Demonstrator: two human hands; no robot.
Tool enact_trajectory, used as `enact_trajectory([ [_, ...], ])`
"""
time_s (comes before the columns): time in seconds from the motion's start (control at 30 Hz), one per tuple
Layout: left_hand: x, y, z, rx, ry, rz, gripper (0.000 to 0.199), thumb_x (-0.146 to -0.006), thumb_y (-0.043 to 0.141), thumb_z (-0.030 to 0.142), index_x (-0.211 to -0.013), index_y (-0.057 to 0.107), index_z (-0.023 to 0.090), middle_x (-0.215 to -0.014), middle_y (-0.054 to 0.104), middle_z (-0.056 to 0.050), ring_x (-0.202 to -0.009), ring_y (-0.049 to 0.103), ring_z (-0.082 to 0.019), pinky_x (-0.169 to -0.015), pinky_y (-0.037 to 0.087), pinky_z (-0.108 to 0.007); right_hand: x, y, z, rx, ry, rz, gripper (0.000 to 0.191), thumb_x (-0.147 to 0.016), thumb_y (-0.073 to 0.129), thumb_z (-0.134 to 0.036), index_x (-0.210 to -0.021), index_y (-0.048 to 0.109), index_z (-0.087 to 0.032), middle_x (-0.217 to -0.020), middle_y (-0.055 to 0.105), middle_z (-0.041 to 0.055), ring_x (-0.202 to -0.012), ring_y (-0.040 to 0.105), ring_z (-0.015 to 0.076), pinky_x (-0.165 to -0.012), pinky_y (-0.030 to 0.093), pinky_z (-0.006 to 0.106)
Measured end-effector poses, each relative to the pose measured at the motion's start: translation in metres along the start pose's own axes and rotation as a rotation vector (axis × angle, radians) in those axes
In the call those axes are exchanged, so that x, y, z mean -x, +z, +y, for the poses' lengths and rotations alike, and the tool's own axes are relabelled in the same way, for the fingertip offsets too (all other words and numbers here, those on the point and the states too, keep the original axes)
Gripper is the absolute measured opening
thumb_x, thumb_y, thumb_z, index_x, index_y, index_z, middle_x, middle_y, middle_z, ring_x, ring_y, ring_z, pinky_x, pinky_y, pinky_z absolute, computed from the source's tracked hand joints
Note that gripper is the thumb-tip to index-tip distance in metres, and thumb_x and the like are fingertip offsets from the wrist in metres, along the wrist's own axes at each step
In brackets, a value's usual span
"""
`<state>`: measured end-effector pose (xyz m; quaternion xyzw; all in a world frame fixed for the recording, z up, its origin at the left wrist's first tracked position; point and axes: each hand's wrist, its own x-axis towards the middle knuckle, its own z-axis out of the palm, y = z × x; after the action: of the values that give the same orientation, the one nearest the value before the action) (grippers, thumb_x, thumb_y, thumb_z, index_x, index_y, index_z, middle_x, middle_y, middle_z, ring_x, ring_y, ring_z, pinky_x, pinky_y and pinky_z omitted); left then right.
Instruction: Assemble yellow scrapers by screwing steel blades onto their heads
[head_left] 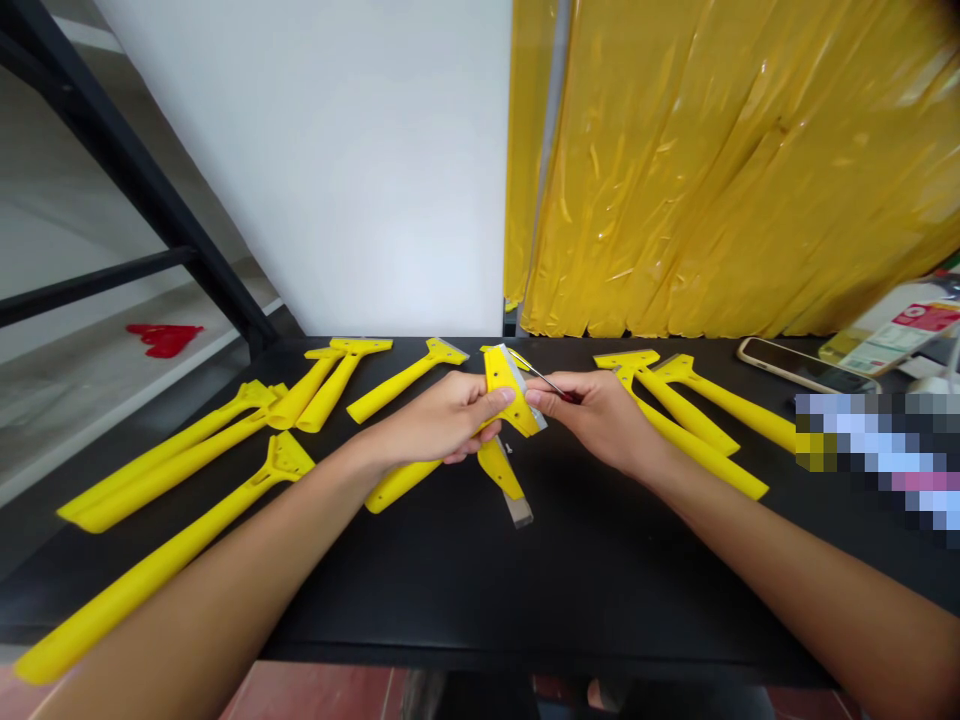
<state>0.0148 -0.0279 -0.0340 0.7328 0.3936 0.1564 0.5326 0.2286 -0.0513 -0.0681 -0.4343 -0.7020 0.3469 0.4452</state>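
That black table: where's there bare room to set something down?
The widest bare patch of the black table lies along the near edge, between the forearms and below the yellow scrapers. The far side is crowded: scrapers lie around the left hand and right hand, with a phone.

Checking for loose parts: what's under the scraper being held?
Another scraper and a tiny metal piece on the black table; the left hand and right hand hide the rest.
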Motion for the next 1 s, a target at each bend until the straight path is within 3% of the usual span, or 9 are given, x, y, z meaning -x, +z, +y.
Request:
enact_trajectory([
  [0.27, 0.003, 0.001, 0.006, 0.042, 0.015, -0.009, 0.034, -0.103, 0.046, 0.048, -0.085, 0.047, 0.020, -0.067, 0.049, 0.003, -0.045, 0.041, -0.006, -0.039, 0.033, -0.020, 0.000, -0.001, 0.002, -0.008, 0.029, -0.015, 0.028, -0.090, 0.066, -0.043, -0.104, 0.081, -0.024, -0.101, 0.079, 0.0022, -0.096, 0.069, 0.0249, -0.087, 0.052, 0.038],
  [0.37, 0.003, 0.000, 0.006, 0.075, 0.009, -0.019, 0.033, -0.103, 0.046, 0.047, -0.085, 0.048, 0.020, -0.066, 0.048, 0.003, -0.046, 0.041, -0.007, -0.040, 0.033, -0.020, -0.001, -0.006, 0.001, -0.016, 0.086, -0.081, 0.029, -0.090, 0.067, -0.046, -0.098, 0.081, -0.023, -0.095, 0.077, 0.0018, -0.085, 0.066, 0.0208, -0.079, 0.050, 0.035],
  [0.5, 0.001, 0.000, 0.005, 0.129, -0.009, 0.002, 0.034, -0.102, 0.048, 0.048, -0.084, 0.049, 0.020, -0.065, 0.047, 0.003, -0.046, 0.041, -0.007, -0.040, 0.032, -0.020, -0.002, -0.010, 0.000, -0.101, 0.132, -0.185, 0.032, -0.085, 0.073, -0.048, -0.104, 0.080, -0.024, -0.096, 0.076, 0.0013, -0.086, 0.063, 0.0196, -0.080, 0.049, 0.034],
  [0.87, -0.002, -0.002, -0.002, 0.115, 0.024, 0.000, 0.040, -0.095, 0.059, 0.054, -0.078, 0.050, 0.019, -0.065, 0.050, 0.003, -0.043, 0.040, -0.005, -0.039, 0.032, -0.020, -0.001, -0.003, -0.005, -0.090, 0.172, -0.042, 0.031, -0.079, 0.077, -0.047, -0.098, 0.080, -0.022, -0.091, 0.076, 0.0030, -0.082, 0.063, 0.0190, -0.078, 0.050, 0.034],
  [1.0, -0.003, -0.003, -0.003, 0.072, 0.032, 0.015, 0.040, -0.096, 0.058, 0.054, -0.078, 0.051, 0.018, -0.065, 0.052, 0.002, -0.042, 0.042, -0.005, -0.039, 0.033, -0.020, -0.002, -0.005, -0.002, -0.109, 0.196, -0.062, 0.023, -0.080, 0.075, -0.042, -0.093, 0.079, -0.022, -0.088, 0.074, 0.0009, -0.079, 0.061, 0.0165, -0.078, 0.048, 0.033],
])
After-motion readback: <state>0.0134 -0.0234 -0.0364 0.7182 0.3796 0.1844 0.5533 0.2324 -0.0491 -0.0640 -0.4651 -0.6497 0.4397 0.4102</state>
